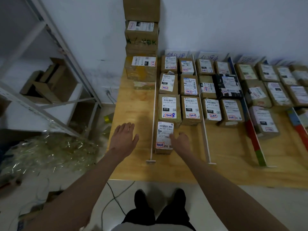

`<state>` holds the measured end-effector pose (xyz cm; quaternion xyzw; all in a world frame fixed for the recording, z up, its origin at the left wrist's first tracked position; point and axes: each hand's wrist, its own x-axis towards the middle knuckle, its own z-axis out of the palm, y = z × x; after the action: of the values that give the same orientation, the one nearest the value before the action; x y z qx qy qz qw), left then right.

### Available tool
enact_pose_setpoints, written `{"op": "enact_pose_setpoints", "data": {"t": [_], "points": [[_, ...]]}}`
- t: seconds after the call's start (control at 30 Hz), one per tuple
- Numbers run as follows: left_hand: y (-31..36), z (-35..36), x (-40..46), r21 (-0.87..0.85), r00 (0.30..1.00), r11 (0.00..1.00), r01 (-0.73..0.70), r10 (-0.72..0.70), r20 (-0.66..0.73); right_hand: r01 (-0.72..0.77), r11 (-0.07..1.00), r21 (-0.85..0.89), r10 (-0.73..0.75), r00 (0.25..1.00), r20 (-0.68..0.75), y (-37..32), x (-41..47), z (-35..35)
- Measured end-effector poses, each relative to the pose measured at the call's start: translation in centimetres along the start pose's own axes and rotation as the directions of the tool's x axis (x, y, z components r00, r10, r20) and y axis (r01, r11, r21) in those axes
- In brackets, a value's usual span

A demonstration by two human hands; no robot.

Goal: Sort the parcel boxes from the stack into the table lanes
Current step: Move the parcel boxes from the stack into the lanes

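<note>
Right hand [180, 140] rests with relaxed fingers against the nearest parcel box [164, 136] in the table's [133, 104] leftmost lane; left hand [124, 137] hovers flat, fingers straight together.

Brown parcel boxes are standing stacked [141, 39] at the wooden table's [133, 157] far left corner, while labelled boxes are lying flat in rows inside lanes split by white dividers [153, 114]; the nearest box [164, 137] is lying label-up in the leftmost lane
</note>
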<state>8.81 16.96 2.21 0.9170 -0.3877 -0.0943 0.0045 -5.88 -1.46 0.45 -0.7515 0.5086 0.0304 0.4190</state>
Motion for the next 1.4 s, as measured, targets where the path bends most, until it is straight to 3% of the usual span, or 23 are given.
{"op": "enact_pose_setpoints", "data": {"t": [0.17,0.27,0.6,1.13,1.4], "points": [[-2.0,-2.9,1.3,0.006,0.999,1.000,-0.015,0.015,-0.037,0.236,0.944,-0.229,-0.271,0.953,-0.133,-4.1,0.1,-2.9],[-3.1,-5.4,2.5,0.022,0.997,1.000,-0.019,0.021,-0.074,0.303,0.889,-0.344,-0.385,0.902,-0.198,-7.4,0.1,-4.1],[-5.8,-13.2,8.7,0.059,0.982,0.998,-0.021,0.031,-0.187,0.419,0.791,-0.446,-0.557,0.794,-0.242,-18.1,2.6,-7.0],[-8.2,-25.1,29.1,0.075,0.940,0.997,-0.018,0.042,-0.337,0.492,0.786,-0.374,-0.602,0.746,-0.283,-34.7,17.5,-13.6],[-8.2,-28.0,42.1,0.009,0.927,0.998,0.068,-0.060,-0.371,0.485,0.829,-0.279,-0.552,0.792,-0.262,-41.4,28.2,-15.2]]}}
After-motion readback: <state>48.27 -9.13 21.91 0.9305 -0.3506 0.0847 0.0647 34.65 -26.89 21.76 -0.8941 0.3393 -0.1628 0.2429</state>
